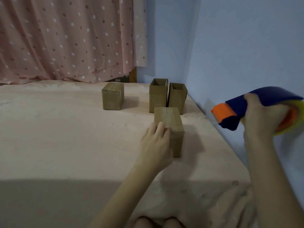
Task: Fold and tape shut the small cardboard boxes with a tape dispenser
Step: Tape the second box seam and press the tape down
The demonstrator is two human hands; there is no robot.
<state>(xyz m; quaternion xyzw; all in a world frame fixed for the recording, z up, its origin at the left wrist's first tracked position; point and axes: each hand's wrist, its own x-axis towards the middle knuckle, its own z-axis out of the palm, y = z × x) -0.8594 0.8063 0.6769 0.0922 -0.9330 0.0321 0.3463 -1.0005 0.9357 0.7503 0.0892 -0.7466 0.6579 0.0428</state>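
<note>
Hands are well apart: the left hand rests with fairly straight fingers against the near left side of the closest box, steadying it on the bed, while the right hand grips the tape dispenser, held up in the air to the right, clear of the box. That box has its flaps folded down, the seam showing along the top. To tape it well, I would keep the flaps pressed flush, set the dispenser's orange end on the far side, and draw it straight along the seam. Two open boxes and a closed box stand behind.
</note>
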